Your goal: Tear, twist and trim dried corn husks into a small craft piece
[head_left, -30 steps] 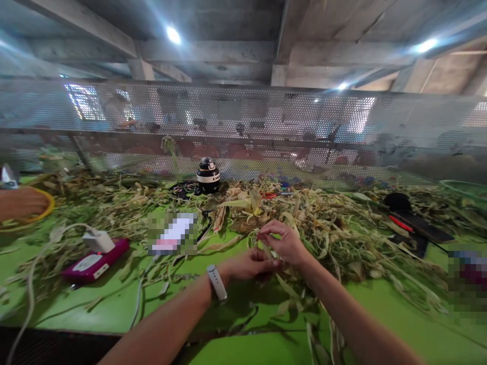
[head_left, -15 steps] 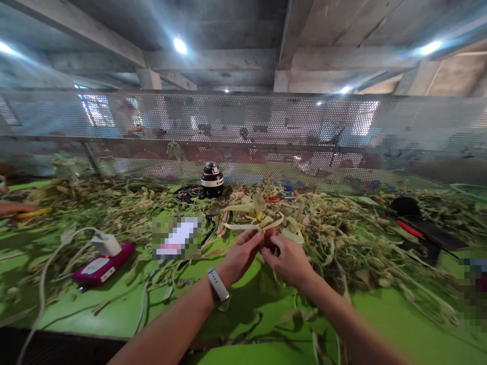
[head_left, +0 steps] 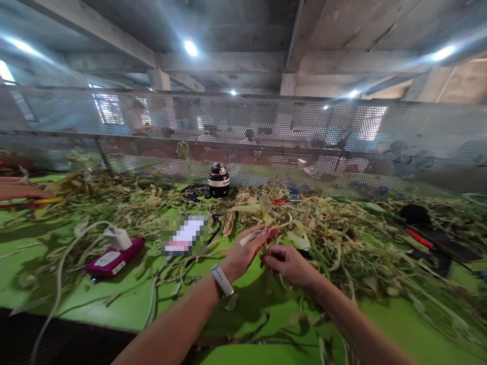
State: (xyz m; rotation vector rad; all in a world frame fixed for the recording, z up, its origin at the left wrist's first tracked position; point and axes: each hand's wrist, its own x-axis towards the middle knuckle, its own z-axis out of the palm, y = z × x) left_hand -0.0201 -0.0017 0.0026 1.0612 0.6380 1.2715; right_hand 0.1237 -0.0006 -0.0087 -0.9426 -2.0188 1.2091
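Near the table's middle, my left hand (head_left: 243, 253) is closed around a withered plant stalk with pale yellow-green leaves (head_left: 265, 208) that fan out above the fingers. One long leaf crosses the back of this hand. Just below and to the right, the fingers of my right hand (head_left: 291, 262) are pinched together at the stalk's lower part. Exactly what lies between those right fingertips is partly hidden. A light watch band circles my left wrist. Loose dry leaves and stems (head_left: 327, 228) are heaped beyond and to the right of both hands.
Left of my hands lie a blurred-out phone-like device (head_left: 186, 235) and a magenta power strip (head_left: 114, 259) with a white plug and cable. A black jar-like container (head_left: 218, 182) stands by the perforated metal screen (head_left: 243, 121). Another person's hand (head_left: 23, 190) shows at far left.
My right hand has dropped slightly and come a little apart from the left. The left hand has turned, with a leaf now across its back. The whole view has shifted slightly.
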